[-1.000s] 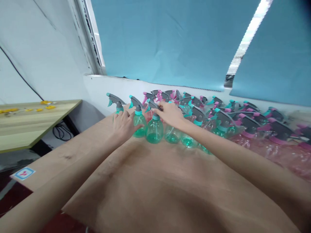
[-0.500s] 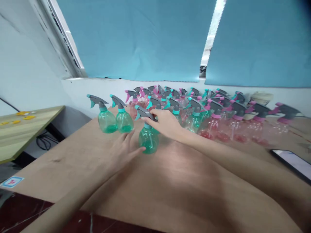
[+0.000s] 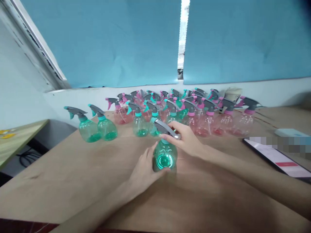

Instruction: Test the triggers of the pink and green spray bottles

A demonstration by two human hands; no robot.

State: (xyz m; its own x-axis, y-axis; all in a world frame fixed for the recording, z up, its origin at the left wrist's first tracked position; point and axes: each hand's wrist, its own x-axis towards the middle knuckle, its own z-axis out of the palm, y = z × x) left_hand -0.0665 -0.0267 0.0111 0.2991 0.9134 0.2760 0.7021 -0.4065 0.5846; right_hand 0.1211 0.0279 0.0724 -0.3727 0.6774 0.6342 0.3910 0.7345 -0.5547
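The spray bottle (image 3: 164,157) between my left hand (image 3: 143,173) and right hand (image 3: 183,137) is clear green plastic with a teal collar and a grey trigger head (image 3: 167,128). Left of it, two bottles (image 3: 86,131) show the same green, teal and grey. Behind it, pink-tinted bottles (image 3: 206,124) carry pink collars and grey triggers. Blue blinds (image 3: 109,42) hang beyond them, and the tabletop (image 3: 73,171) beneath it is light brown.
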